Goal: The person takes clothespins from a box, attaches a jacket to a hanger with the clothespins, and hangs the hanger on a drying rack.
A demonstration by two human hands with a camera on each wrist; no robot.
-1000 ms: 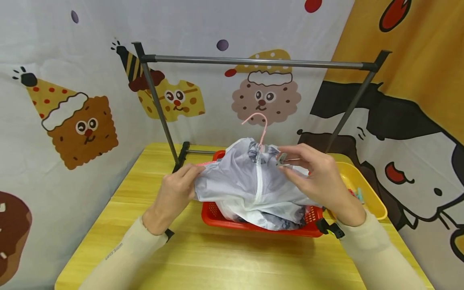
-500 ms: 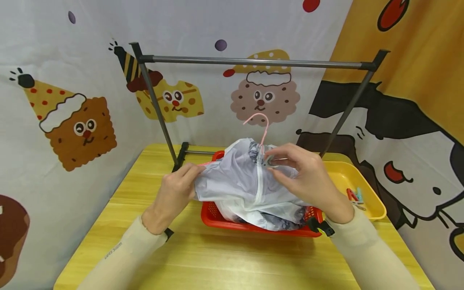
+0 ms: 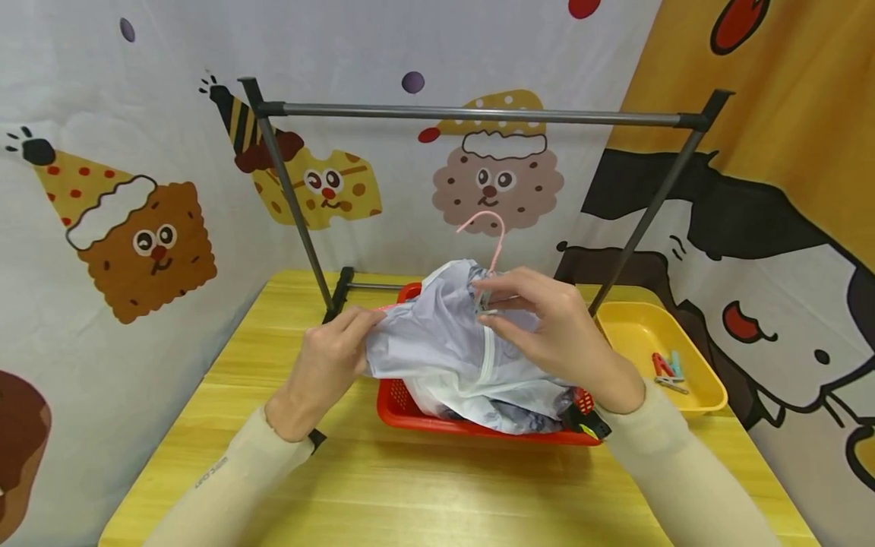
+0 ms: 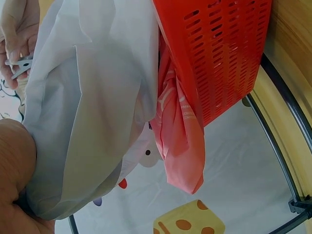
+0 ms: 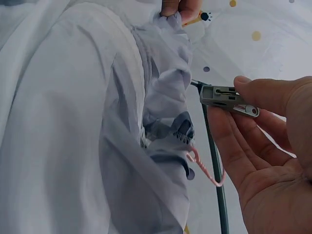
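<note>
A pale grey-white zip jacket (image 3: 437, 349) hangs on a pink hanger (image 3: 501, 243), its lower part gathered over a red basket (image 3: 410, 414). My left hand (image 3: 328, 353) pinches the jacket's left shoulder or sleeve edge. Between thumb and fingers, my right hand (image 3: 547, 327) holds a grey clothespin (image 5: 229, 100) in front of the collar. In the right wrist view the clothespin is apart from the cloth. The hanger's arms are hidden inside the jacket.
A grey metal rack (image 3: 472, 114) stands behind the basket. To the right, a yellow tray (image 3: 711, 387) holds several clothespins (image 3: 666, 368). Salmon-coloured cloth (image 4: 180, 146) hangs over the basket's side in the left wrist view. All rest on a wooden table (image 3: 410, 494).
My right hand has moved left with the clothespin, from the jacket's right shoulder across to the collar and zip. My left hand keeps its grip on the jacket.
</note>
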